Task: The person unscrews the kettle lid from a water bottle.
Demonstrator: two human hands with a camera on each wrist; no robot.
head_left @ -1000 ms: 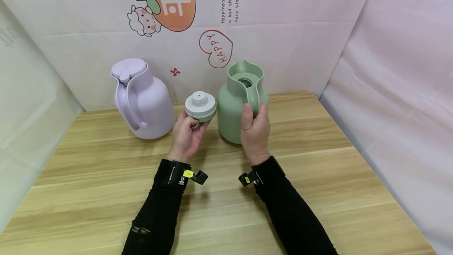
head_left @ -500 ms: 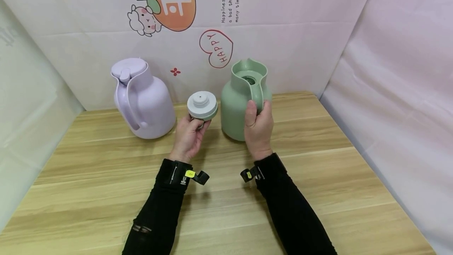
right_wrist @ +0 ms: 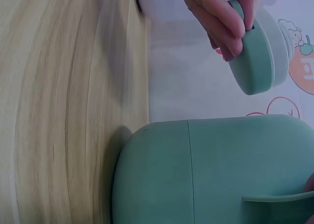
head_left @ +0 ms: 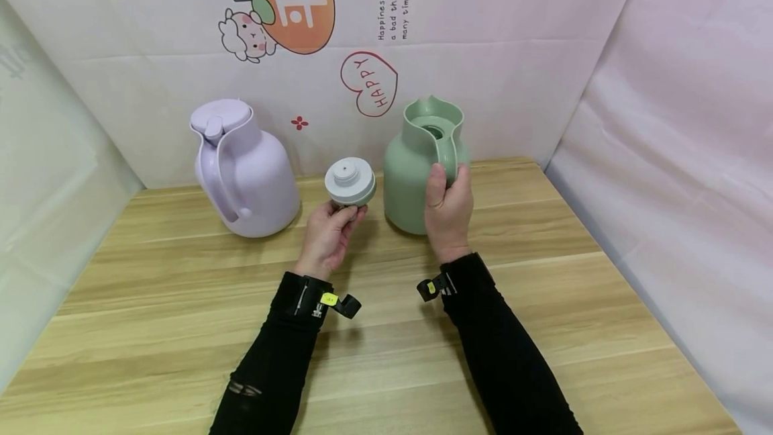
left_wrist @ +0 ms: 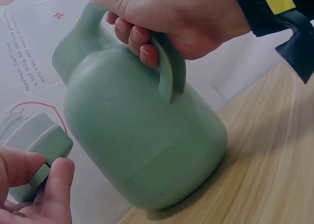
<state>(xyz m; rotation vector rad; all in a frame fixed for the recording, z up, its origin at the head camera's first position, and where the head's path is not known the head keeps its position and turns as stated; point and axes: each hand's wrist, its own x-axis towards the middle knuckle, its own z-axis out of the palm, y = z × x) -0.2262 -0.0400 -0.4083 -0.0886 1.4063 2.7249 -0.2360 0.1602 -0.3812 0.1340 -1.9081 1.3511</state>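
- I am seeing the right hand [head_left: 448, 210] gripping the handle [head_left: 447, 155] of the green jug [head_left: 410, 180], fingers curling round it from the near side.
- The green jug is standing upright on the wooden table [head_left: 543, 327], near the back wall and right of centre, with its mouth open.
- I am seeing the left hand [head_left: 328, 233] pinching the lid [head_left: 349, 182] from below, thumb and fingertips closing on the small green tab on its underside.
- The lid is sitting in the air just left of the green jug, not touching it, with its pale grey stopper side facing up.
- In the left wrist view, the lid [left_wrist: 34, 150] is appearing just beside the jug's body [left_wrist: 137, 135], with a narrow gap between them.
- A purple jug [head_left: 241, 166] is standing upright at the left, well apart from both hands, with its own lid fitted.
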